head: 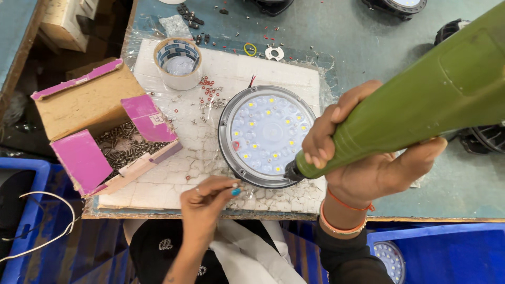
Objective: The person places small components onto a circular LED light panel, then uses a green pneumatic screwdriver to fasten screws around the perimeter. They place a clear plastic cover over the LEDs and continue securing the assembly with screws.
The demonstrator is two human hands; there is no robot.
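A round lamp point(267, 134) with a white plate of small yellow diodes and a dark metal rim lies on a white foam sheet point(221, 73). My right hand point(363, 158) grips a green electric screwdriver point(421, 105), whose dark tip rests at the lamp's lower right rim. Just below the lamp's lower left edge, my left hand point(208, 200) has its fingertips pinched together, apparently on a small screw that is too small to make out.
An open cardboard box point(100, 123) with pink flaps holds several screws at the left. A tape roll point(178, 62) stands behind it, with loose screws and red washers point(208, 94) beside. Blue crates point(442, 252) sit below the table edge. More dark lamps point(484, 134) lie at the right.
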